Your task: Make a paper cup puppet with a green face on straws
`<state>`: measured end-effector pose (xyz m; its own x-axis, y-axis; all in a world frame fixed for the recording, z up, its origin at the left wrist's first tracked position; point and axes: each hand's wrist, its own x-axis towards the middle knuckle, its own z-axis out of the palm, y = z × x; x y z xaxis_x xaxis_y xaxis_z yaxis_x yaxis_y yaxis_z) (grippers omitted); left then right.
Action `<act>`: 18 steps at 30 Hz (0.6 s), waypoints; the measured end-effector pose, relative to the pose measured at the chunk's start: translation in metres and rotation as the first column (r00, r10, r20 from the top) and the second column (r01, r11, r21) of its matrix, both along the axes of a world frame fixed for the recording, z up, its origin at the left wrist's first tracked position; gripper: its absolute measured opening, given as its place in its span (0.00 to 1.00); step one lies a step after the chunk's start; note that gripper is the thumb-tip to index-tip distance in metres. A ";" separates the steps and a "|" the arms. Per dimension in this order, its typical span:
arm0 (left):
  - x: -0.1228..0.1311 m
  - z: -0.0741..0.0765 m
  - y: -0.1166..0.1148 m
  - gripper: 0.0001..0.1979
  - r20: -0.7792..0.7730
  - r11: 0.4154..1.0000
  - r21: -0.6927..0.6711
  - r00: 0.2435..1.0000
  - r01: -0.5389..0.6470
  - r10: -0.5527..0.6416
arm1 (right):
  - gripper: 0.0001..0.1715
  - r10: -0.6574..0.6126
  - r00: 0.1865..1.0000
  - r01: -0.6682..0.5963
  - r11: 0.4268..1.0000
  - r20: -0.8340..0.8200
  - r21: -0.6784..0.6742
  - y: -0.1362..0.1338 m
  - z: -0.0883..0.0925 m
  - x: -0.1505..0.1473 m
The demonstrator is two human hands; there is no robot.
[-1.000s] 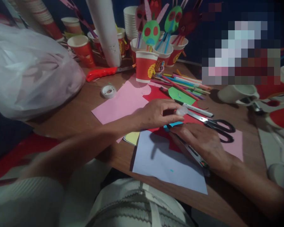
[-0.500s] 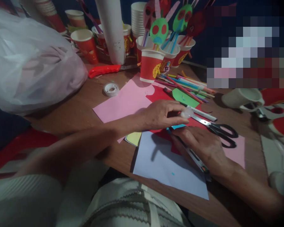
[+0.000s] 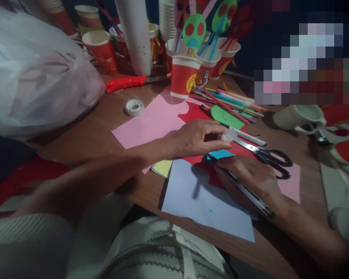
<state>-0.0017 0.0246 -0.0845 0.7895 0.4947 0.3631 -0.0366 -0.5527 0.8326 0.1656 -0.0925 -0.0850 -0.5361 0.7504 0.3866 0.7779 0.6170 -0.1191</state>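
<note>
My left hand (image 3: 202, 135) rests on red paper (image 3: 189, 153) with thumb and fingers apart. Near its fingertips sits a small translucent round thing (image 3: 229, 135), partly over the blades of black-handled scissors (image 3: 270, 159); I cannot tell what it is. My right hand (image 3: 250, 176) is closed around a slim white and black pen (image 3: 250, 193). The pen's dark tip is at a small blue paper piece (image 3: 222, 154), just below my left thumb. A pale bluish sheet (image 3: 197, 205) lies under and in front of the red paper.
Pink paper (image 3: 151, 128), a tape roll (image 3: 134, 106) and a red-handled cutter (image 3: 126, 83) lie farther back. Decorated red cups (image 3: 184, 77) stand behind colored sticks (image 3: 227, 99). A plastic bag (image 3: 40, 77) bulges at left; a white mug (image 3: 296, 116) lies at right.
My right hand has shifted slightly right, and the pen has slid down and right with it, showing more of the blue piece. My left hand has stayed almost in place.
</note>
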 end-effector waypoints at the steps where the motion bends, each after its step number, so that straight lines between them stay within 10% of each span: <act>1: 0.000 0.000 0.000 0.09 0.005 1.000 -0.001 1.000 0.000 0.000 | 0.14 0.003 1.000 -0.003 1.000 -0.008 -0.007 0.000 -0.001 0.001; 18: 0.003 -0.005 -0.002 0.09 0.009 0.999 -0.011 0.999 -0.037 0.037 | 0.03 -0.164 0.967 0.179 0.982 -0.196 0.065 0.003 -0.017 0.014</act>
<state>0.0009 0.0221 -0.0891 0.7672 0.5278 0.3644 -0.0234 -0.5448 0.8382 0.1800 -0.0898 -0.1023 -0.3133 0.7866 0.5321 0.8411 0.4900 -0.2290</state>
